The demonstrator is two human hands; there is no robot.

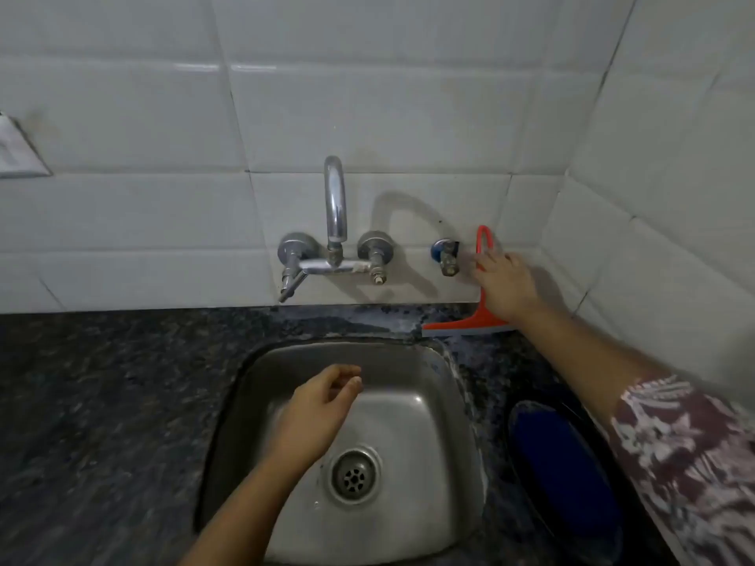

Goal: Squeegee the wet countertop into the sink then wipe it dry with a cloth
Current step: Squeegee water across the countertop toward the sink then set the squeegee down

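Squeegee (pixel 482 316) stands upright at the back of the dark speckled worktop (pixel 102 402), its red handle leaning against the white tiled wall (pixel 367 96) and its blade resting along the stone just behind the right rear corner of the steel sink (pixel 429 381). My right hand (pixel 504 285) reaches across to it and lies over the middle of the handle, fingers spread against the tile on the far side, palm covering the shaft; the looped top of the handle shows above my fingers and the blade sticks out below my wrist. I cannot tell whether that grip has closed round the handle or only rests on it. My left hand (pixel 316 410) hangs over the sink basin above the drain (pixel 354 473), empty, fingers loosely curled with the thumb near the fingertips, well apart from the squeegee. A chrome tap (pixel 335 222) juts from the wall behind the sink. A dark blue cloth (pixel 568 475) lies on the worktop right of the sink, beneath my right forearm.
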